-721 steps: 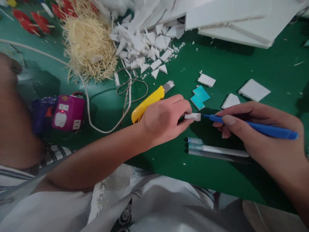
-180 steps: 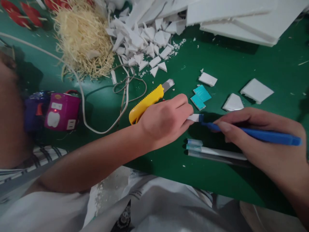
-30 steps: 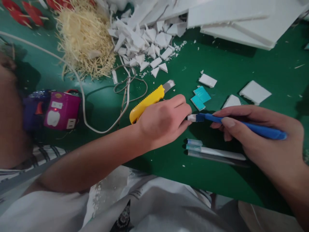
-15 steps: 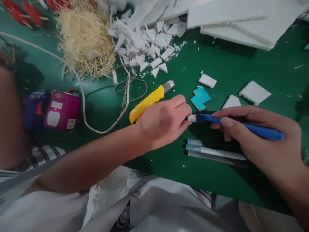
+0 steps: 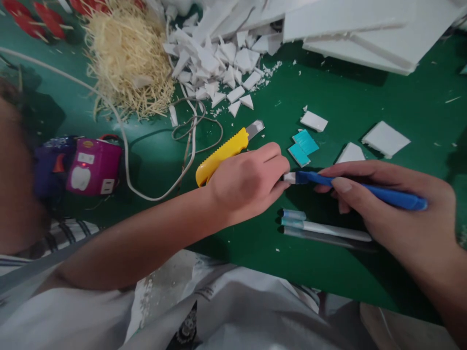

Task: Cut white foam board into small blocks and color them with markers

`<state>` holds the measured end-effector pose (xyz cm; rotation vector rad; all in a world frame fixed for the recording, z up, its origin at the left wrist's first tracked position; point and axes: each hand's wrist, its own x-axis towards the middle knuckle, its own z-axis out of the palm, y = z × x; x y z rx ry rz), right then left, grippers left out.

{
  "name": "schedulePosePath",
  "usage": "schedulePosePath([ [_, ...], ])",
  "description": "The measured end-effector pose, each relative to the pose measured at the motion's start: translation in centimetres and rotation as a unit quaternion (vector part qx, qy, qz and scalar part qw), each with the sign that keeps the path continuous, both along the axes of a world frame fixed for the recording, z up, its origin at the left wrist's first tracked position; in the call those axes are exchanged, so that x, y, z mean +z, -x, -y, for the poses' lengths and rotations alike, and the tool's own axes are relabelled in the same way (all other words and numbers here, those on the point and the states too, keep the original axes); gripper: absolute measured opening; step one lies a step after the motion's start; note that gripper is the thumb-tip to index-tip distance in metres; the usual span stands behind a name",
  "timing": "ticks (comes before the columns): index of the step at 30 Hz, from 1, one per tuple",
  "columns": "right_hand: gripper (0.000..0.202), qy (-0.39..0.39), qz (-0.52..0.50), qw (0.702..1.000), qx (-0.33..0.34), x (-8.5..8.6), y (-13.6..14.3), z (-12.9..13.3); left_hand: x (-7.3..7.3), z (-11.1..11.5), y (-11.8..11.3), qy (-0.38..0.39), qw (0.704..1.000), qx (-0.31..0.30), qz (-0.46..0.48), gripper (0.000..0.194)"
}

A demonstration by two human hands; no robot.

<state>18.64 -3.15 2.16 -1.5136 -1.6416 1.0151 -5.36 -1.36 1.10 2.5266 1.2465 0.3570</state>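
My left hand (image 5: 250, 180) is closed in a pinch on a small white foam piece (image 5: 290, 178), whose right end looks dark blue. Most of that piece is hidden by the fingers. My right hand (image 5: 394, 209) grips a blue marker (image 5: 392, 196) like a pen, its tip end meeting the piece's blue end. A yellow box cutter (image 5: 222, 155) with its blade out lies just beyond my left hand. Two turquoise-coloured pieces (image 5: 305, 142) rest beyond the fingertips. Below the hands lies a white marker (image 5: 332, 230) with a turquoise end, beside a loose cap (image 5: 294, 214).
White foam scraps (image 5: 219, 61) pile up at the back, beside shredded straw (image 5: 127, 58) and large foam sheets (image 5: 365, 34). Cut foam blocks (image 5: 386, 139) lie at right. A white cable (image 5: 126, 155) loops past a magenta box (image 5: 95, 166). Another person's arm (image 5: 18, 180) is at far left.
The blue marker and my right hand have shifted very slightly to the left. My left hand holds its place, and the things on the table have not moved.
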Motion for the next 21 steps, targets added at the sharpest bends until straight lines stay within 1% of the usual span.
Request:
schedulePosePath([
  [4,0.008,-0.031,-0.019,0.999,0.03,-0.4,-0.2,0.1,0.0,0.0,0.0,-0.004,1.0,-0.001,0.007,0.016],
  [7,0.002,-0.012,-0.006,1.0,0.003,-0.2,0.0,0.4,0.0,0.0,0.0,-0.004,1.0,0.0,0.009,0.015],
  [11,0.011,0.033,0.01,0.999,-0.039,0.8,0.8,0.9,0.1,0.0,0.0,0.007,1.0,-0.001,0.001,0.016],
  [14,0.011,0.029,0.009,0.998,-0.052,1.1,0.9,0.8,0.1,0.0,-0.1,0.003,1.0,-0.005,0.002,0.017],
  [18,0.008,0.022,-0.003,0.999,-0.046,1.0,0.4,0.3,0.0,-0.1,0.0,0.002,1.0,-0.008,0.003,0.017],
  [19,0.007,0.021,-0.004,0.999,-0.046,0.9,0.3,0.3,0.0,-0.1,0.1,0.004,1.0,-0.008,0.006,0.02],
  [21,0.007,0.02,-0.003,0.999,-0.045,0.8,0.2,0.2,0.1,-0.1,0.1,0.008,1.0,-0.002,0.013,0.033],
])
